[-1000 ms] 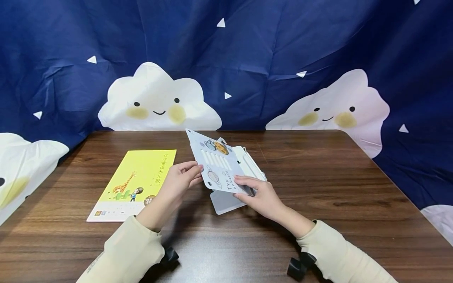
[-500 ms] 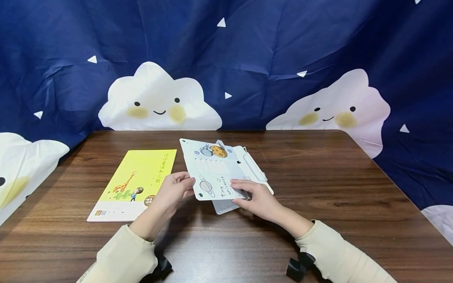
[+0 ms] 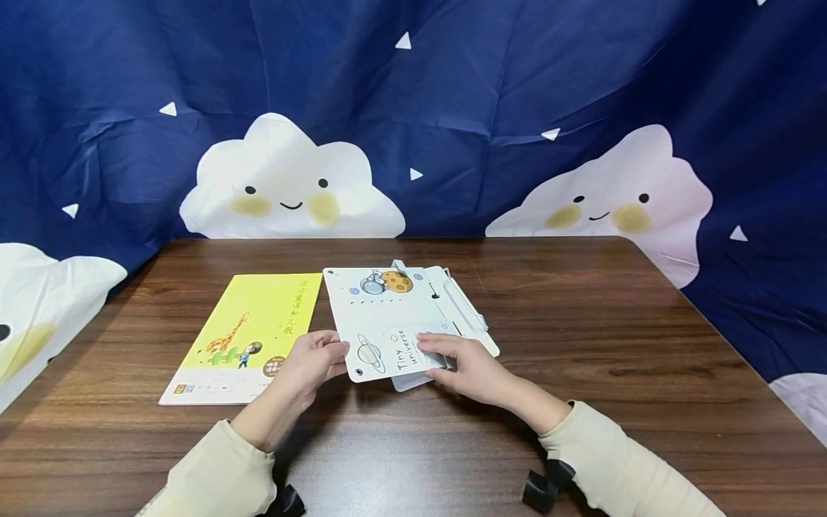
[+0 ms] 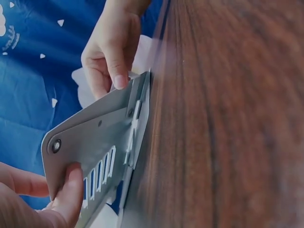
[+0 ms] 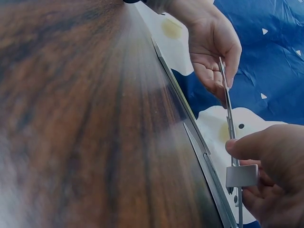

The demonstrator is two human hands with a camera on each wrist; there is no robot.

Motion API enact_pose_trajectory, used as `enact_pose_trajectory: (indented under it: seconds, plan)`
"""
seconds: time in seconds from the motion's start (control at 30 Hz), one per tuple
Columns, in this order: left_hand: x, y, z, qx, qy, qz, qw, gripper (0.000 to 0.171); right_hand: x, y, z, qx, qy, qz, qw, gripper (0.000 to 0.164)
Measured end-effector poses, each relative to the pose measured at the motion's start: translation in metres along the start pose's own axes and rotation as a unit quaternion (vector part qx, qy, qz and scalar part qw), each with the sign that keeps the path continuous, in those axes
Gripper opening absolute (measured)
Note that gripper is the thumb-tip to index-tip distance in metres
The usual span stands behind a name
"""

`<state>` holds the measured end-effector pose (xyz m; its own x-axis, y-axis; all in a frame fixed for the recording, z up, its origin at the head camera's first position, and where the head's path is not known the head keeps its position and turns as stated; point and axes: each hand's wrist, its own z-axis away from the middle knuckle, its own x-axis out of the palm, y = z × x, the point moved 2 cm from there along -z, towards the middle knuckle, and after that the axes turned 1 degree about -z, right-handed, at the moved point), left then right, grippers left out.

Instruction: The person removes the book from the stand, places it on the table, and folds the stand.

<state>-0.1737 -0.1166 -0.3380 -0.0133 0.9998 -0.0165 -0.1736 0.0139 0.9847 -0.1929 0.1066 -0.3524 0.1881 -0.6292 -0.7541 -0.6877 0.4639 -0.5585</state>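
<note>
A folding book stand with a white panel (image 3: 381, 309), printed with an astronaut, a ringed planet and "Tiny universe", is partly unfolded over the table's middle. My left hand (image 3: 313, 366) pinches the panel's left edge near its front corner; in the left wrist view the thumb (image 4: 71, 190) lies on the slotted underside. My right hand (image 3: 474, 370) grips the stand at its near edge, fingers over the printed face. Below the panel, the base (image 3: 410, 381) shows at the front and a white ledge (image 3: 466, 301) at the right. In the right wrist view a small white clip (image 5: 242, 175) sits by the right hand.
A yellow book (image 3: 252, 323) with a giraffe on its cover lies flat to the left, close to the stand's panel. The dark wooden table (image 3: 614, 345) reaches back to a blue curtain (image 3: 452, 86) with white clouds.
My left hand has moved down and slightly left, tilting the printed panel flatter toward the table. The right hand stays nearly in place on the stand. The yellow book has not moved.
</note>
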Motion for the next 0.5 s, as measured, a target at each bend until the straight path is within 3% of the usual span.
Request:
enact_pose_trajectory:
  seconds: [0.5]
  plan:
    - [-0.004, -0.015, -0.001, -0.039, 0.012, -0.032, 0.9986, 0.022, 0.002, 0.003, 0.001, 0.004, -0.04, -0.013, 0.999, 0.033]
